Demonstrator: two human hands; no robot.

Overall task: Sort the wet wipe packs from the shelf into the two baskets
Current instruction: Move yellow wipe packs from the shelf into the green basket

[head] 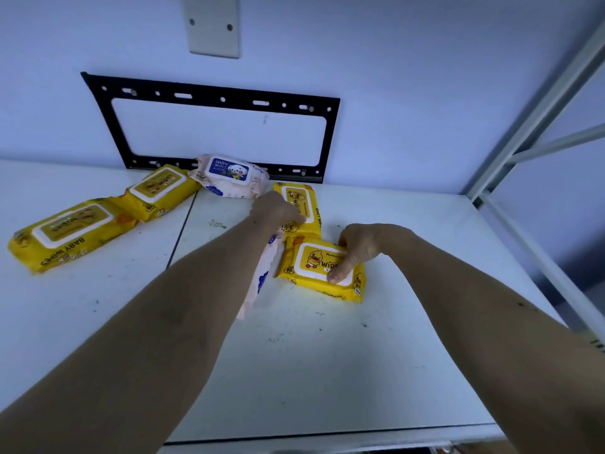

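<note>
Several wet wipe packs lie on the white shelf [327, 371]. My right hand [357, 249] grips the near yellow pack [314, 267], thumb on its lid, fingers over the far edge. My left hand [275, 211] rests closed on a second yellow pack [306, 204] just behind it. A pink pack [265, 276] lies under my left forearm, mostly hidden. Another pink pack [230, 176] leans by the wall. Two more yellow packs sit at the left, the far one [160, 191] and the near one [68, 232]. No basket is in view.
A black metal bracket [216, 96] is fixed to the wall behind the packs. A pale wall plate [212, 24] hangs above it. The shelf's white metal upright and braces [540, 126] run along the right side. A seam [181, 231] splits the shelf surface.
</note>
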